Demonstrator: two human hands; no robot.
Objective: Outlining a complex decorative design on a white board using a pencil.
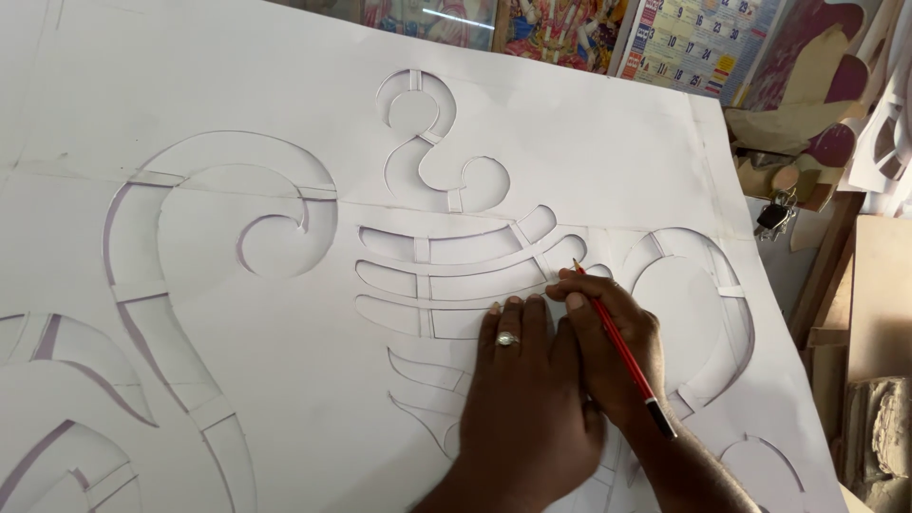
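Note:
A large white paper stencil (285,380) with curled and striped cut-out shapes covers the work surface. My left hand (527,399), with a ring on one finger, lies flat on the stencil near its middle, fingers together pressing the paper down. My right hand (613,347) sits just to the right of it and grips a red pencil (622,347) with a black end. The pencil tip touches the paper at the edge of a curved striped cut-out (446,275).
Colourful pictures (560,28) and a calendar (698,43) lean along the far edge. At the right are cut cardboard shapes (817,85), a bunch of keys (774,214) and wooden boards (879,294). The stencil's right edge runs diagonally.

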